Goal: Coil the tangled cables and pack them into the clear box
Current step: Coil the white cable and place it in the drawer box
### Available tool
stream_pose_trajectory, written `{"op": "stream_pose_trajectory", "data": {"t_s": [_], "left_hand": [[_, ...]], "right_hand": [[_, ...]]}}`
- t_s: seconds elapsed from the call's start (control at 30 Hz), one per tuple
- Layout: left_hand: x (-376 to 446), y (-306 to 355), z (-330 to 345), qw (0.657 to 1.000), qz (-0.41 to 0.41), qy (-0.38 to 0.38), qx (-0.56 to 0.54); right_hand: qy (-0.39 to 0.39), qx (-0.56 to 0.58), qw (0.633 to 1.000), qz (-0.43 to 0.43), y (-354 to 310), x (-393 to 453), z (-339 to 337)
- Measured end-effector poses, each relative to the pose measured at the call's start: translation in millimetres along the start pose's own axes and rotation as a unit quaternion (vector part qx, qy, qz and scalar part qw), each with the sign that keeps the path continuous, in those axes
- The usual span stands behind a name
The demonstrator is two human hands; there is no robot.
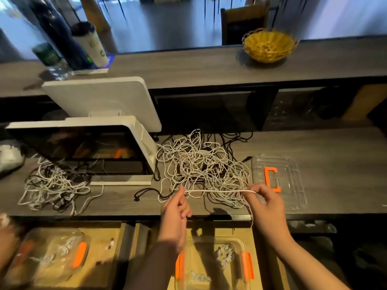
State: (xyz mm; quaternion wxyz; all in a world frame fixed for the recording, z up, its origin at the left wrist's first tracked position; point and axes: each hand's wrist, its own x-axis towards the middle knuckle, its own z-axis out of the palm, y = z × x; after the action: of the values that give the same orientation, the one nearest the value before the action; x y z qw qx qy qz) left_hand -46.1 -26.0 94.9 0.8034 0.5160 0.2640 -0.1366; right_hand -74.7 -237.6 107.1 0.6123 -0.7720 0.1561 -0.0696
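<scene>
Head view looks down over a grey wood-grain table [314,143] where a person stands pulling one white cable [213,191] out of a big tangle [201,164] of white and black cords. The strand runs taut and level between the two hands. The left hand [178,208] pinches its left end, fingers curled close, a narrow grip on the cord. The right hand [262,197] pinches the other end between thumb and fingertips, and a bunch of loose strands hangs down from it past the table edge.

Just beyond the right hand lies a clear lid [278,181] with an orange clasp [272,178], flat on the table. The clear box [211,264] with orange latches sits on a lower level beneath the hands, a few small white bundles already in it. A second heap of cords [54,185] lies well to the left, in front of a white screen stand [100,143]; a woven basket [269,46] sits on the far shelf.

The risk, as I see it, is that the stretched cable still passes through the pile: a firm pull could tighten a knot or drag the whole mass toward the edge. The dangling strands might also snag or slip off the table, and a sweep of the right hand could knock the lid.
</scene>
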Motion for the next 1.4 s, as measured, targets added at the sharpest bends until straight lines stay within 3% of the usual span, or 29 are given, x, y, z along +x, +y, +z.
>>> {"op": "stream_pose_trajectory", "data": {"t_s": [0.13, 0.27, 0.5, 0.6, 0.7, 0.8, 0.9, 1.0, 1.07, 1.17, 1.4], "left_hand": [[-11, 27, 3, 0.999, 0.018, -0.031, -0.032], [-20, 50, 2, 0.992, -0.001, -0.053, -0.11], [-9, 79, -19, 0.971, -0.031, -0.022, -0.235], [-8, 90, -30, 0.987, -0.026, -0.011, -0.16], [-9, 83, -32, 0.998, 0.041, 0.021, 0.039], [-13, 72, -30, 0.969, 0.109, 0.038, 0.22], [-25, 70, -22, 0.925, 0.164, -0.015, 0.342], [-39, 71, -13, 0.886, 0.183, -0.089, 0.417], [-50, 69, -4, 0.884, 0.142, -0.149, 0.421], [-71, 63, 11, 0.919, 0.052, -0.205, 0.333], [-84, 64, 5, 0.954, -0.005, -0.214, 0.209]], "right_hand": [[-0.004, 0.038, 0.998, -0.04, -25, -11, -3], [-0.027, -0.012, 0.996, -0.08, -38, -21, -6], [-0.053, -0.115, 0.986, -0.106, -45, -30, -27], [-0.043, -0.122, 0.987, -0.096, -45, -34, -26], [-0.045, -0.133, 0.986, -0.085, -45, -38, -23], [-0.069, -0.154, 0.983, -0.073, -45, -42, -22], [-0.093, -0.18, 0.978, -0.05, -49, -42, -19], [-0.127, -0.3, 0.945, -0.032, -55, -44, -8], [-0.145, -0.27, 0.952, -0.031, -63, -48, 5], [-0.218, -0.114, 0.969, -0.023, -77, -62, 26], [-0.214, -0.061, 0.975, -0.004, -77, -78, 18]]}}
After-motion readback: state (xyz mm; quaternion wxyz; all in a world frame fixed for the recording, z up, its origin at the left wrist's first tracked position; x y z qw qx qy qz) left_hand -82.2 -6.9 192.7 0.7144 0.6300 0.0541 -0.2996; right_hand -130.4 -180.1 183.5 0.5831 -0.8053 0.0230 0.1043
